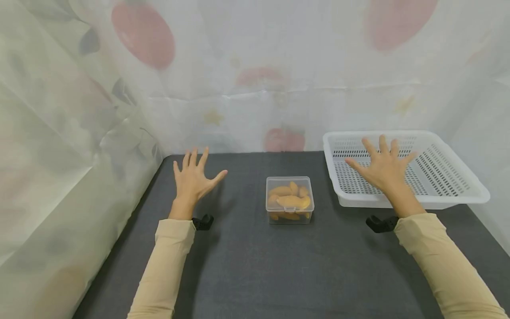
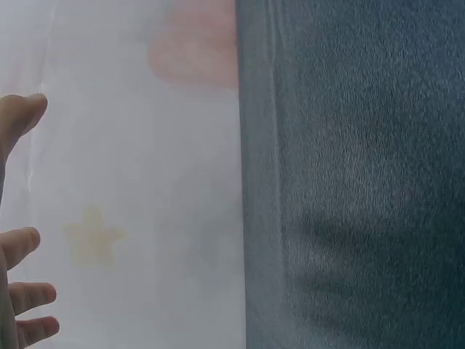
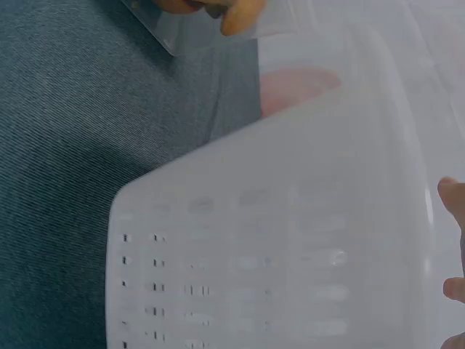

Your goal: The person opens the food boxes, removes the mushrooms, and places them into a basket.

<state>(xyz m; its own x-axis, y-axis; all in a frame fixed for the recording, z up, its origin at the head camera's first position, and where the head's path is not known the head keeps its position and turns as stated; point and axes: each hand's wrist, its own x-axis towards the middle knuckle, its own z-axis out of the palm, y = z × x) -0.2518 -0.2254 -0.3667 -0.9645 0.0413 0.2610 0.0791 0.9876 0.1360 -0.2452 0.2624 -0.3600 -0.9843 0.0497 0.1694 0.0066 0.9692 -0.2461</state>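
A clear plastic box (image 1: 290,217) with its lid on stands mid-table, holding several yellow-brown, elongated pieces (image 1: 292,202) whose kind I cannot make out. To its left my left hand (image 1: 192,179) is held above the dark table, fingers straight and spread, touching nothing. My right hand (image 1: 384,168) has its fingers spread too and hovers over a white perforated basket (image 1: 458,201). Nothing is held in either hand. In the left wrist view only some fingertips (image 2: 33,298) show at the left edge; the right wrist view catches the basket's side (image 3: 254,218) and a corner of the box (image 3: 174,43).
The dark cloth-covered table (image 1: 255,270) runs back to a white printed curtain (image 1: 239,57). Another printed sheet (image 1: 52,155) hangs along the left side. The basket takes up the table's back right corner.
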